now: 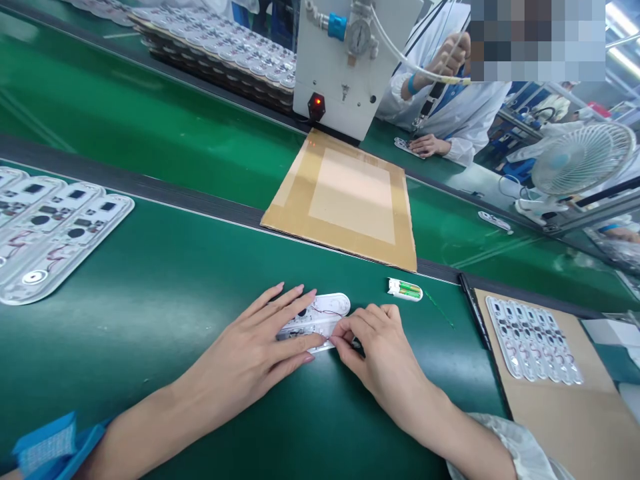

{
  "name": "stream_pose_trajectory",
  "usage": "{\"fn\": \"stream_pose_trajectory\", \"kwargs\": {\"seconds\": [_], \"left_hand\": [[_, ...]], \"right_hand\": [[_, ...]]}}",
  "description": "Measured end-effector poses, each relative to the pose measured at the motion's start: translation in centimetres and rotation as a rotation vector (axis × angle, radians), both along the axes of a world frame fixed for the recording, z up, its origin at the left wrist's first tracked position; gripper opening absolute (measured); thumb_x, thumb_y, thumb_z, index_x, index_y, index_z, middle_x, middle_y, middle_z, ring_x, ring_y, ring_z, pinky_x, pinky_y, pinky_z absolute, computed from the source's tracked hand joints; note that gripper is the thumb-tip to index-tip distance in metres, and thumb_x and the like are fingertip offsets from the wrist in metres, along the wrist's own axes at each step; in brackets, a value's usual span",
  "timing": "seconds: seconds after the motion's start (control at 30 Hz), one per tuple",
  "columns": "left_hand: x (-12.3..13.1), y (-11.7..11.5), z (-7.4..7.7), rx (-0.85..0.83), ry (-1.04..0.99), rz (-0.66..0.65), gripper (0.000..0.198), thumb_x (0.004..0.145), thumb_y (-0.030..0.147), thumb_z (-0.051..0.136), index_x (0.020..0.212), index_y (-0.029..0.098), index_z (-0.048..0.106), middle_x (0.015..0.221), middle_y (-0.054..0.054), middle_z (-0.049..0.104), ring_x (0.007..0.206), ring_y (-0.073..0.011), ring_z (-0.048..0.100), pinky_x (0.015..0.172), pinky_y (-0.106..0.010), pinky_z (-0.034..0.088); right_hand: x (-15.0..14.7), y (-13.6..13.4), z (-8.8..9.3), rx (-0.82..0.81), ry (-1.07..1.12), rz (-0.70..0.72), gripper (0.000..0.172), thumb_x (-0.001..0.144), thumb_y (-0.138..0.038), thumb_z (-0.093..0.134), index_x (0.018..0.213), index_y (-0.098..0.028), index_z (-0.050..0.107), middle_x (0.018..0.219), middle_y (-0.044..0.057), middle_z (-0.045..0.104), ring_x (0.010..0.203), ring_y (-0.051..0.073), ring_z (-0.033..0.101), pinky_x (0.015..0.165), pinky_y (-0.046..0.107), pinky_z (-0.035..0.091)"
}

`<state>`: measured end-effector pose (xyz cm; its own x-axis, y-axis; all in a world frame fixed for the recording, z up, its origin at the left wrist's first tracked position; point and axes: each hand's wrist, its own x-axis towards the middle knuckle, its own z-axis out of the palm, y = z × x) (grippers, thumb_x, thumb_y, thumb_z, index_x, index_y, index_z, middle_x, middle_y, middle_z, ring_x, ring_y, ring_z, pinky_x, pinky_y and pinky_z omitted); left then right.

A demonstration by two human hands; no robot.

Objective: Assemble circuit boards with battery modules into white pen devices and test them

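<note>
A white oblong plastic shell [323, 313] with a small circuit board and red wires lies on the green bench [165, 300]. My left hand [260, 347] lies flat over its left end, fingers stretched out and pressing it down. My right hand [375, 347] pinches at the shell's near right edge with thumb and forefinger; what it pinches is too small to make out. A white piece holding green batteries [405, 289] lies just beyond my right hand, untouched.
A clear tray of similar shells [50, 233] sits at the left. Another tray [533, 340] rests on brown card at the right. A cardboard sheet [345, 200] lies before a white machine [345, 60]. Across the belt a person in white works; a fan [580, 160] stands right.
</note>
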<state>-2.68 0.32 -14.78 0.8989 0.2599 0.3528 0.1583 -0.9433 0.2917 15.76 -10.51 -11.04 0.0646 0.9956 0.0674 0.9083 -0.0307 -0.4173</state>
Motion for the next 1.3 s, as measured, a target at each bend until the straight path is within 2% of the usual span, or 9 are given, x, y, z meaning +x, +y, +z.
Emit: {"fn": "stream_pose_trajectory", "kwargs": {"seconds": [0.33, 0.5, 0.73, 0.83, 0.9, 0.97, 1.07, 1.2, 1.3], "left_hand": [[-0.2, -0.1, -0.7, 0.069, -0.017, -0.028, 0.033, 0.099, 0.026, 0.043, 0.129, 0.035, 0.054, 0.150, -0.007, 0.038, 0.138, -0.0310, 0.033, 0.109, -0.055, 0.039], [-0.3, -0.2, -0.9, 0.071, -0.038, -0.024, 0.034, 0.099, 0.025, 0.043, 0.129, 0.035, 0.054, 0.151, -0.007, 0.036, 0.138, -0.0314, 0.033, 0.108, -0.055, 0.040], [-0.4, 0.1, -1.1, 0.074, -0.026, -0.064, 0.036, 0.098, 0.019, 0.043, 0.128, 0.034, 0.055, 0.152, -0.006, 0.033, 0.140, -0.0320, 0.030, 0.110, -0.059, 0.035], [-0.4, 0.1, -1.0, 0.096, -0.017, -0.073, 0.034, 0.098, 0.019, 0.043, 0.127, 0.032, 0.056, 0.152, -0.009, 0.034, 0.140, -0.0331, 0.029, 0.109, -0.060, 0.035], [-0.4, 0.1, -0.8, 0.104, -0.009, -0.066, 0.031, 0.098, 0.021, 0.044, 0.125, 0.031, 0.058, 0.149, -0.010, 0.038, 0.139, -0.0333, 0.032, 0.109, -0.060, 0.035], [-0.4, 0.1, -0.6, 0.102, 0.006, -0.067, 0.030, 0.099, 0.025, 0.044, 0.124, 0.031, 0.059, 0.147, -0.010, 0.041, 0.137, -0.0334, 0.035, 0.108, -0.059, 0.036], [-0.5, 0.1, -0.3, 0.080, 0.016, -0.057, 0.030, 0.099, 0.029, 0.044, 0.123, 0.033, 0.061, 0.147, -0.010, 0.042, 0.136, -0.0334, 0.037, 0.107, -0.058, 0.037], [-0.6, 0.1, 0.0, 0.037, 0.028, -0.037, 0.029, 0.097, 0.030, 0.046, 0.120, 0.032, 0.064, 0.145, -0.012, 0.044, 0.135, -0.0336, 0.038, 0.108, -0.058, 0.037], [-0.7, -0.1, 0.3, -0.019, 0.055, -0.014, 0.028, 0.096, 0.028, 0.051, 0.119, 0.032, 0.065, 0.145, -0.012, 0.045, 0.135, -0.0320, 0.038, 0.110, -0.057, 0.033]], "right_hand": [[-0.6, -0.1, 0.0, -0.023, -0.210, 0.020, 0.013, 0.089, -0.016, 0.061, 0.076, -0.016, 0.061, 0.075, 0.001, 0.065, 0.072, 0.019, 0.050, 0.069, 0.035, 0.025], [-0.3, 0.1, 0.1, -0.054, -0.072, 0.004, 0.011, 0.087, -0.017, 0.064, 0.076, -0.018, 0.061, 0.072, -0.002, 0.064, 0.069, 0.015, 0.051, 0.071, 0.034, 0.027], [0.0, 0.9, 0.9, -0.235, 0.060, -0.043, 0.013, 0.087, -0.014, 0.062, 0.076, -0.018, 0.057, 0.073, -0.002, 0.061, 0.072, 0.014, 0.051, 0.071, 0.032, 0.029], [0.2, 0.9, 0.7, -0.231, 0.125, -0.034, 0.012, 0.086, -0.012, 0.062, 0.078, -0.019, 0.056, 0.073, -0.004, 0.059, 0.072, 0.014, 0.051, 0.072, 0.031, 0.030], [0.4, 0.6, 0.1, -0.180, 0.175, -0.033, 0.010, 0.086, -0.014, 0.063, 0.080, -0.020, 0.058, 0.072, -0.005, 0.058, 0.073, 0.014, 0.053, 0.072, 0.030, 0.031], [0.8, 0.3, -0.8, -0.040, 0.210, -0.066, 0.008, 0.087, -0.018, 0.065, 0.081, -0.021, 0.060, 0.072, -0.005, 0.059, 0.073, 0.013, 0.054, 0.073, 0.030, 0.033], [2.2, -0.3, -2.2, 0.228, 0.186, -0.229, 0.008, 0.091, -0.027, 0.058, 0.085, -0.022, 0.061, 0.075, -0.003, 0.062, 0.070, 0.014, 0.055, 0.073, 0.029, 0.038], [6.0, -1.7, -2.9, 0.437, 0.077, -0.527, 0.033, 0.093, -0.042, 0.039, 0.093, -0.018, 0.061, 0.088, 0.008, 0.065, 0.078, 0.021, 0.056, 0.078, 0.035, 0.043], [9.1, -3.5, -2.9, 0.503, -0.007, -0.728, 0.054, 0.085, -0.058, 0.034, 0.093, -0.012, 0.062, 0.093, 0.019, 0.065, 0.089, 0.033, 0.056, 0.083, 0.049, 0.041]]}}
